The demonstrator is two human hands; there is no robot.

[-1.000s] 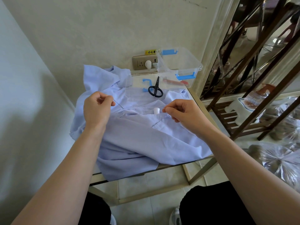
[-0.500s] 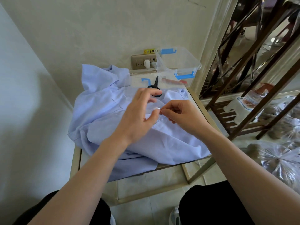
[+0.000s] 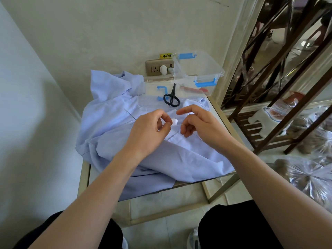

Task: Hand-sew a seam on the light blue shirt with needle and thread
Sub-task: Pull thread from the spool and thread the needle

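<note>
The light blue shirt (image 3: 179, 155) lies crumpled over a small glass table (image 3: 84, 175). My left hand (image 3: 149, 132) hovers above its middle, thumb and curled fingers pinching a small white thread spool (image 3: 174, 121). My right hand (image 3: 201, 124) is just right of the spool, index finger stretched out above it and the other fingers curled. A thin thread (image 3: 178, 124) runs from the spool to those curled fingers. Another fine line of thread (image 3: 129, 114) crosses the shirt to the left. I cannot make out a needle.
Black scissors (image 3: 171, 98) lie on a clear lid (image 3: 152, 92) behind my hands. A clear plastic box with blue clips (image 3: 199, 72) stands at the back right by a wall socket (image 3: 158, 68). A metal shelf (image 3: 280, 108) and plastic bags (image 3: 309, 175) fill the right.
My left hand swung from the shirt's left side over to the spool and now holds it. My right index finger has lifted off the spool and the hand has eased right.
</note>
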